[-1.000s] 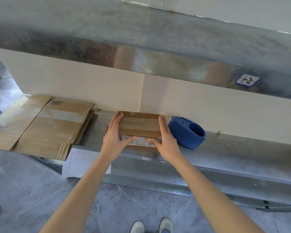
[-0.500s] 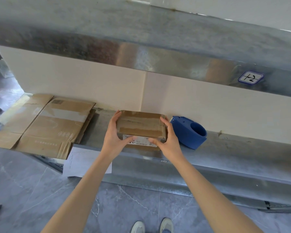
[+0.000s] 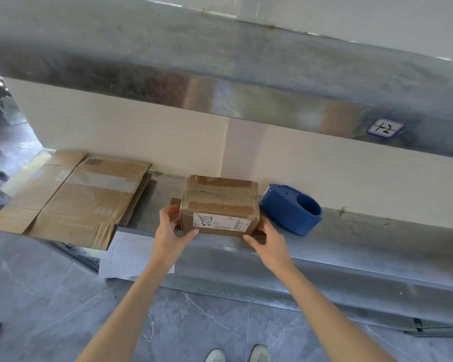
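Observation:
A small taped cardboard box point(image 3: 219, 205) with a white label on its front stands near the front edge of the metal shelf point(image 3: 364, 236). A flat brown cardboard piece point(image 3: 175, 203) sticks out from under it on both sides. My left hand point(image 3: 171, 232) holds the box's lower left corner, thumb on the front bottom edge and fingers curled at the side. At the lower right corner, my right hand point(image 3: 268, 240) holds it the same way, with its thumb pointing at the corner.
A blue tape dispenser point(image 3: 290, 209) lies just right of the box. Flattened cartons point(image 3: 79, 199) cover the shelf's left part and overhang its edge. A white paper sheet point(image 3: 131, 254) hangs below. An upper shelf point(image 3: 220, 74) juts out overhead. My shoes show on the grey floor point(image 3: 37, 296).
Both hands slid from the box's sides down to its lower front corners. The box now shows more of its labelled front.

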`<control>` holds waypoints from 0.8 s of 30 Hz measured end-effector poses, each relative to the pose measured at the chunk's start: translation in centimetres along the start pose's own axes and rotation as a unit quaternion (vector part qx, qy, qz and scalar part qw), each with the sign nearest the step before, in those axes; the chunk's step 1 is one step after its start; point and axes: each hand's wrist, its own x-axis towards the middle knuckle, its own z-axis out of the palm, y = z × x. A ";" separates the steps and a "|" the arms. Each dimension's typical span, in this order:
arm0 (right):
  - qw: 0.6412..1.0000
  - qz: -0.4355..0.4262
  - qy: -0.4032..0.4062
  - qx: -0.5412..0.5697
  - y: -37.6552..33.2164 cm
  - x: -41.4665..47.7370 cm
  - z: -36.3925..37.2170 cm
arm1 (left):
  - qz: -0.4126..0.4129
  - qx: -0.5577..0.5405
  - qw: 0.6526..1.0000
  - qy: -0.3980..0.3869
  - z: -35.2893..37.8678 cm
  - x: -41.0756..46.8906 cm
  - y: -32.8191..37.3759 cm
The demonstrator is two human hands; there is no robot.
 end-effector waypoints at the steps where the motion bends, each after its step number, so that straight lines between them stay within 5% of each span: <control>1: 1.000 -0.002 0.003 -0.001 -0.3 0.1 -0.1 | -0.003 0.001 1.000 0.007 0.0 -0.1 0.2; 13: 0.993 -0.005 0.073 0.091 -3.8 0.1 -1.8 | 0.037 0.011 0.999 0.005 -2.8 -2.5 4.3; 24: 0.996 -0.055 0.064 0.006 -5.7 -0.7 -2.0 | 0.004 0.041 0.997 0.068 -3.0 -3.8 5.9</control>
